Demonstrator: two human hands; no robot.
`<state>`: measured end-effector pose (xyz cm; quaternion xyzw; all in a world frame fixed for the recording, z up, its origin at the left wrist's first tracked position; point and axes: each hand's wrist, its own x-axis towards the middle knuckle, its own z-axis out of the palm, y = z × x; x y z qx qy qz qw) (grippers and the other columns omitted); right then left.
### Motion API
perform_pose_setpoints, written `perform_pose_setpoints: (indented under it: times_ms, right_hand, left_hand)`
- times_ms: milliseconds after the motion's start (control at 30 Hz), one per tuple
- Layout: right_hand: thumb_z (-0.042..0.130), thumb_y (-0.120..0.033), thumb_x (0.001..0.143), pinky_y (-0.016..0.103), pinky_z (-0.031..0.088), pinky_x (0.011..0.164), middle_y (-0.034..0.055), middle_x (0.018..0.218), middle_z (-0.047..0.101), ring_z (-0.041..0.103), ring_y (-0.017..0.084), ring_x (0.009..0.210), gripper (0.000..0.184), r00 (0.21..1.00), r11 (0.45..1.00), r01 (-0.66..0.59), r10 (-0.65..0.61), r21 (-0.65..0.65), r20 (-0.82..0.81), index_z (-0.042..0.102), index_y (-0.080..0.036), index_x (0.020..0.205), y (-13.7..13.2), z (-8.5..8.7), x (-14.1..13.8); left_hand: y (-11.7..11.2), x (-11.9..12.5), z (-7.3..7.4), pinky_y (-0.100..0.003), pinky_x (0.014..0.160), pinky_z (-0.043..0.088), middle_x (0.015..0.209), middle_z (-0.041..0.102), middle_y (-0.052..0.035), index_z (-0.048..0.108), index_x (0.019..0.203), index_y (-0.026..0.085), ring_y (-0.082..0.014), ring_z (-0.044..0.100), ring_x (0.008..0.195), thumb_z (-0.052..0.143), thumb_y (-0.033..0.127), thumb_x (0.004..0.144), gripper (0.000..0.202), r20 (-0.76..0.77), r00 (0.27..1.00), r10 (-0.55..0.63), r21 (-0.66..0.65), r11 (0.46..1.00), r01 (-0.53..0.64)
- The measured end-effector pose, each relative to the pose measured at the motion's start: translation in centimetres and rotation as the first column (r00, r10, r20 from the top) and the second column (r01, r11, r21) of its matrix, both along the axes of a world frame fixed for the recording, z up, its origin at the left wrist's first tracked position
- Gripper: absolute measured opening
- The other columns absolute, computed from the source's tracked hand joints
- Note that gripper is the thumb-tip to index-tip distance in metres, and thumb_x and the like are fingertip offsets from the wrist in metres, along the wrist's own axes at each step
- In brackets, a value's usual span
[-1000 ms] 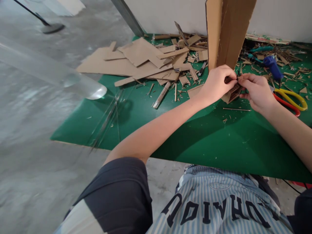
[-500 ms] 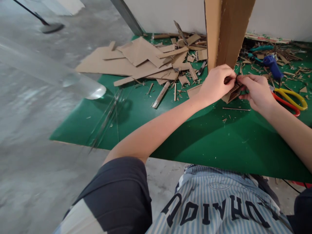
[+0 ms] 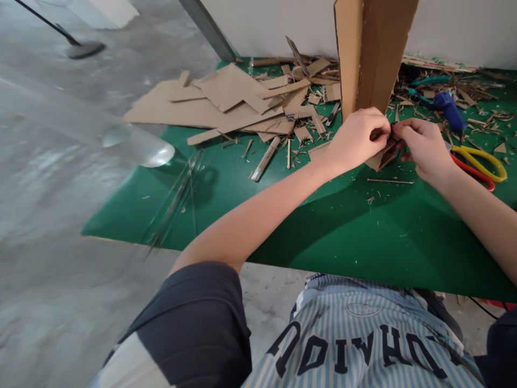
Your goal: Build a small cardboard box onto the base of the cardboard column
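Note:
A tall folded cardboard piece stands upright on the green tabletop; its lower end is partly hidden behind my hands. My left hand is closed in a pinch at the foot of this cardboard, thumb against curled fingers. Opposite it, my right hand also pinches, its fingertips almost meeting the left ones. Something small and dark shows between the fingertips, too small to name. Just below them juts a brown cardboard end. Nearer me lies a thin metal rod.
Scissors with yellow and red handles lie beside my right wrist, a blue glue gun behind them. Cardboard scraps and a cutter knife lie farther back. At left, a clear tube reaches over the table edge.
The view has shifted very slightly. My right fingers have curled a little at the same spot; both hands otherwise stay in place.

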<state>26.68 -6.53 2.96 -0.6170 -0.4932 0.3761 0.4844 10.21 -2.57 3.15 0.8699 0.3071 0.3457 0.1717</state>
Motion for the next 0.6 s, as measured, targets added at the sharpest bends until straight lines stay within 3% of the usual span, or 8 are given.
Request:
perform_pose_setpoints:
  times_ms: [100,267,600]
  right_hand:
    - [0.067,-0.022,0.090,0.022,0.036,0.044,0.0033,0.075,0.061,0.055,0.012,0.066,0.009,1.000,0.999,0.013,-0.013,-0.051,-0.006,0.068,-0.018,0.082,-0.4,1.0,-0.3]
    - [0.064,-0.011,0.088,0.021,0.040,0.048,0.0012,0.073,0.058,0.051,0.008,0.062,0.010,0.999,0.998,0.000,-0.003,-0.066,-0.045,0.067,-0.015,0.080,-0.5,1.6,-0.4]
    - [0.051,-0.016,0.098,0.023,0.043,0.046,0.0021,0.073,0.055,0.056,0.012,0.061,0.023,0.999,0.999,0.024,-0.023,-0.048,0.030,0.052,-0.022,0.075,0.6,0.1,-0.3]
  left_hand:
    - [0.0,0.0,0.0,-0.033,0.082,0.053,0.097,0.072,-0.0052,0.069,0.080,0.019,-0.0180,0.068,0.087,0.059,0.006,0.086,0.017,-0.004,1.000,-0.010,0.010,1.000,0.010]
    - [-0.1,0.0,0.0,-0.032,0.086,0.054,0.104,0.074,-0.0069,0.070,0.085,0.018,-0.0180,0.069,0.094,0.058,0.009,0.090,0.016,-0.009,1.000,-0.025,0.037,0.999,0.025]
    - [-0.2,-0.1,0.1,-0.031,0.085,0.053,0.104,0.074,-0.0060,0.069,0.083,0.018,-0.0183,0.070,0.096,0.058,0.009,0.087,0.015,-0.031,0.999,0.022,0.043,0.999,-0.021]
